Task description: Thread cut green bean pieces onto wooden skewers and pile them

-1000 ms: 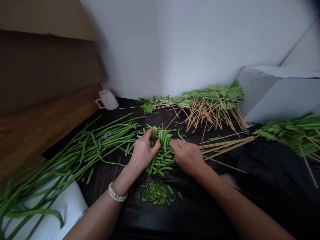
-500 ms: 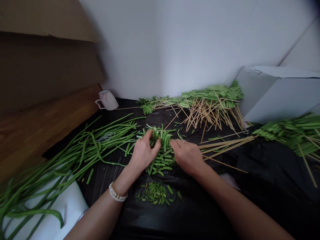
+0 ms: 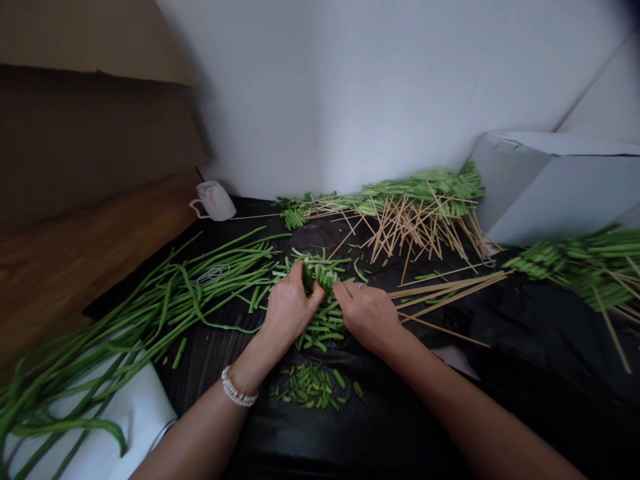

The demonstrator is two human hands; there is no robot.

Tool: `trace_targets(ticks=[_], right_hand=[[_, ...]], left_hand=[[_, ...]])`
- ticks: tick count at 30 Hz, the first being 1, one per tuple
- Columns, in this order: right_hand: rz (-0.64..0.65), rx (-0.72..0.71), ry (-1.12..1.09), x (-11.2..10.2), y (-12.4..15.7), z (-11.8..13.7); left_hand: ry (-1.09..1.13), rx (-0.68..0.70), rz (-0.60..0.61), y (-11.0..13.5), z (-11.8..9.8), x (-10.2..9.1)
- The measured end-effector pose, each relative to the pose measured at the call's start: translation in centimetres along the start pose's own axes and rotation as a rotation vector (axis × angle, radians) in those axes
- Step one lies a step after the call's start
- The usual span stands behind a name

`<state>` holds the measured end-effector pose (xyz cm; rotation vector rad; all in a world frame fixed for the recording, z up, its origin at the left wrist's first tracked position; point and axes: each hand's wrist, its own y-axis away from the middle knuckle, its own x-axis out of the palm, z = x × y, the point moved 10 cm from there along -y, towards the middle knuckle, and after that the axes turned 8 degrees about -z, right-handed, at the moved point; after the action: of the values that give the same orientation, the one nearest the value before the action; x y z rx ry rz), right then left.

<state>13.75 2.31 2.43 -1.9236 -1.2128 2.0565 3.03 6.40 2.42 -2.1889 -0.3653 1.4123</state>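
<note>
My left hand (image 3: 293, 300) is closed around a row of short-cut green long bean pieces (image 3: 320, 271), pinched between thumb and fingers. Close against its right side, my right hand (image 3: 367, 313) grips a thin wooden skewer (image 3: 445, 330), whose free end sticks out to the lower right. The skewer's other end is hidden by the fingers and beans. Beneath both hands lies a pile of cut bean pieces (image 3: 327, 327). Loose skewers (image 3: 455, 285) lie just beyond my right wrist.
Uncut long beans (image 3: 165, 313) spread across the left. Finished-looking bean skewers (image 3: 425, 187) are stacked against the wall, with more (image 3: 585, 263) at right. A white mug (image 3: 216, 201), a white box (image 3: 555, 180) and small trimmed ends (image 3: 313, 387) sit on black plastic sheeting (image 3: 300, 443).
My right hand has shifted slightly left with the skewer, closer to my left hand. The bean row between the hands looks more bunched together.
</note>
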Motion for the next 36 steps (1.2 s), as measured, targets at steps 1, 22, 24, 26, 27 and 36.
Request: trace_targets(ticks=[1, 22, 24, 26, 27, 36], right_hand=[[-0.004, -0.002, 0.001, 0.0, 0.0, 0.1], [-0.024, 0.027, 0.004, -0.2, -0.2, 0.1], [-0.031, 0.028, 0.009, -0.3, -0.2, 0.3], [-0.055, 0.025, 0.009, -0.6, -0.1, 0.6], [-0.07, 0.021, 0.008, -0.8, -0.1, 0.7], [-0.178, 0.102, 0.035, -1.9, -0.1, -1.6]], left_hand=[[-0.001, 0.002, 0.0, 0.0, 0.0, 0.0], [-0.029, 0.005, -0.022, 0.0, -0.2, 0.3], [-0.042, -0.01, -0.008, -0.1, 0.1, 0.4], [-0.046, -0.042, -0.006, -0.3, 0.8, 0.2], [-0.044, -0.071, -0.014, -0.4, 1.4, 0.0], [0.871, -0.425, 0.064, -0.5, 3.0, 1.6]])
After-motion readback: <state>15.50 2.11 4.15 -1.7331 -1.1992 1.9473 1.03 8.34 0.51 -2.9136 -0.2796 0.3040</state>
